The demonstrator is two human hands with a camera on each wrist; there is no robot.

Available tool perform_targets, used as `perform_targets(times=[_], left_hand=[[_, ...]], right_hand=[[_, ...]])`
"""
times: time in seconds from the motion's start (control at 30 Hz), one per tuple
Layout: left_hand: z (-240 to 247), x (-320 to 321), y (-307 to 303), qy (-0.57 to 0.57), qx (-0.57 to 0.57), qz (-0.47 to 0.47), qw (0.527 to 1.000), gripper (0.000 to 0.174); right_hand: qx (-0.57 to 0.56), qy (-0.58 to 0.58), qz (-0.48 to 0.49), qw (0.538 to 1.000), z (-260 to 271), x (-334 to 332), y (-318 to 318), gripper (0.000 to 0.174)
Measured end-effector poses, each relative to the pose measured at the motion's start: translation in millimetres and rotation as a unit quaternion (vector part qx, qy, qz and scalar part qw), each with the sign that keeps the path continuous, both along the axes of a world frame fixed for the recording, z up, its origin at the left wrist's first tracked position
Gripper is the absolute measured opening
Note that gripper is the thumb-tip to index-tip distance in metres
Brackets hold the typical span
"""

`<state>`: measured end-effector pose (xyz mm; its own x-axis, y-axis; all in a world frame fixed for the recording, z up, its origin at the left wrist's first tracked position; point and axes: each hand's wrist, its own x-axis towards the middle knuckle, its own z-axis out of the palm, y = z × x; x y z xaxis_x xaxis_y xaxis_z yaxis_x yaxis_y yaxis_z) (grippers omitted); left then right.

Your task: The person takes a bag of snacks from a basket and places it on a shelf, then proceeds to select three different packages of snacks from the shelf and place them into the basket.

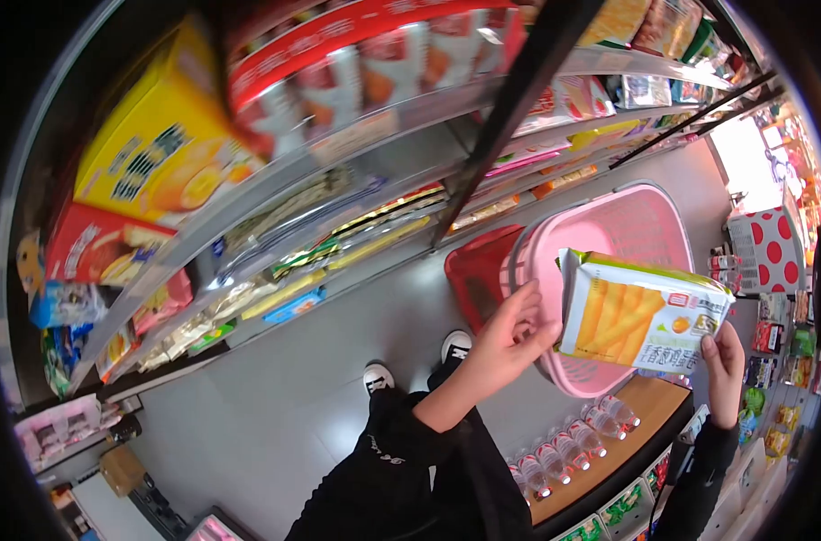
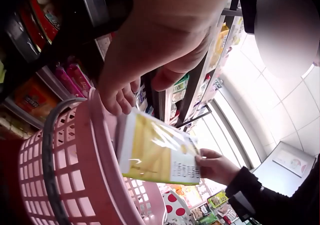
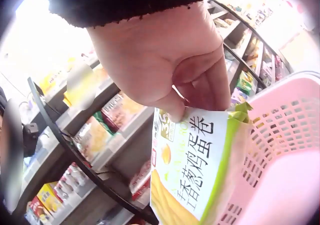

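My right hand (image 1: 724, 365) pinches one end of a white, yellow and green packet of egg rolls (image 1: 640, 316), thumb on the printed face. In the right wrist view, the right hand (image 3: 170, 65) grips the packet (image 3: 200, 155) by its short edge, fingers behind it. The packet lies tilted over the pink shopping basket (image 1: 645, 216). Near the packet's other end is my left hand (image 1: 516, 334), fingers loosely bent and thumb apart from them. In the left wrist view, the left hand's fingertips (image 2: 122, 100) are right at the packet's corner, beside the basket rim.
A red basket (image 1: 478, 270) sits under the pink one. Shelves of packaged snacks run along the left, with a yellow box (image 1: 167, 135) nearest. Several water bottles (image 1: 568, 446) stand on a wooden ledge (image 1: 645, 410) to the right. A red-dotted box (image 1: 766, 252) is farther right.
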<state>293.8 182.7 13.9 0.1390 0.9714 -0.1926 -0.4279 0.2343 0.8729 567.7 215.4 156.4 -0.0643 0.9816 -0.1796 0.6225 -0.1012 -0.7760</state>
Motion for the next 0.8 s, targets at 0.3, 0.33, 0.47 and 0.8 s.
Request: perform_targets(times=[0.3,0.33,0.47,0.8], left_hand=[[-15.9,-128.5,-88.2,-0.083,-0.079,-0.042,0.992,0.046],[-18.4,-144.8,-100.7,-0.060,-0.099,-0.038,0.993,0.046],[-43.3,-194.6,-150.5,-0.011,-0.145,-0.038,0.989,0.047],[-138.6,-250.9,-204.5,0.160,-0.223,0.028,0.961,0.041]], right_hand=[[-0.117,0.116,0.077,0.983,-74.4,-111.5,-56.6,0.015],[-0.147,0.121,0.098,0.977,-90.0,-120.6,-63.4,0.016],[-0.181,0.202,0.102,0.957,-151.8,-179.7,-91.3,0.010],[-0.076,0.007,0.133,0.988,-277.2,-261.5,-121.0,0.014]])
